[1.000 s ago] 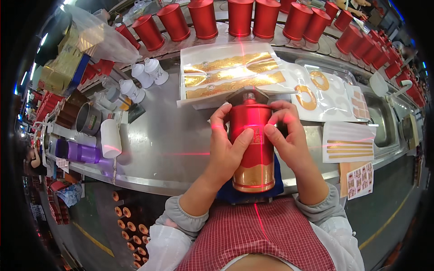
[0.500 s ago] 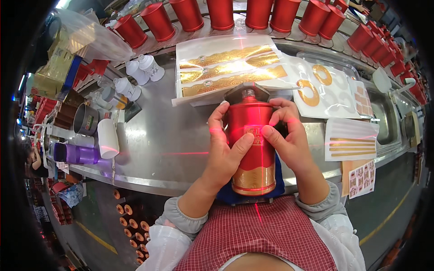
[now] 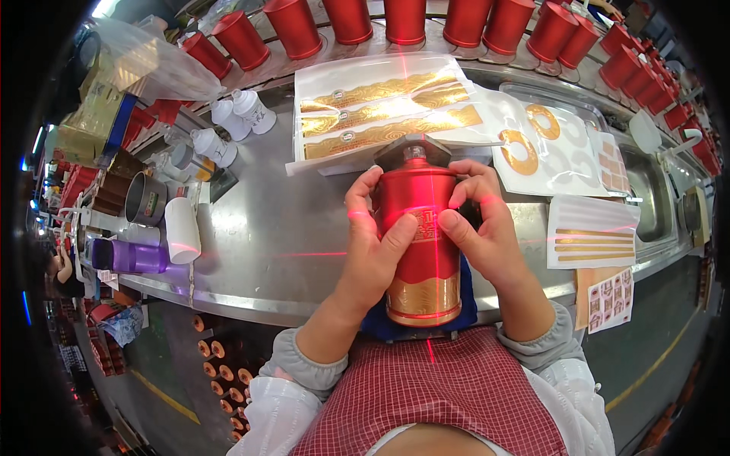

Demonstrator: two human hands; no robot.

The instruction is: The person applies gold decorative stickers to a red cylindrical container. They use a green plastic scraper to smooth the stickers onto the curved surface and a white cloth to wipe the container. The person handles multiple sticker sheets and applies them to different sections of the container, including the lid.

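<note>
A red metallic bottle (image 3: pixel 414 266) with a gold band round its base lies tilted before me, its neck pointing away. Both hands grip its sides: my left hand (image 3: pixel 372 235) wraps the left, my right hand (image 3: pixel 490 232) the right. On its front is a gold square label (image 3: pixel 424 224); my left thumb presses its left edge, and my right thumb rests by its right edge. Past the neck stands a dark angular block (image 3: pixel 395 152); whether they touch cannot be told. Blue cloth (image 3: pixel 467 300) shows under the bottle, and red laser lines cross it.
Gold strip label sheets (image 3: pixel 388 114) lie beyond the bottle. Ring labels (image 3: pixel 518 152) and thin gold strips (image 3: pixel 593 245) are at right, near a sink (image 3: pixel 652 201). White bottles (image 3: pixel 253 112), a white roll (image 3: pixel 182 232) and a purple container (image 3: pixel 129 256) stand left. Red bottles (image 3: pixel 350 19) line a conveyor behind.
The row of red bottles on the conveyor has shifted right. The held bottle has moved slightly left and turned a little, and my left thumb has slid slightly up along the label's edge.
</note>
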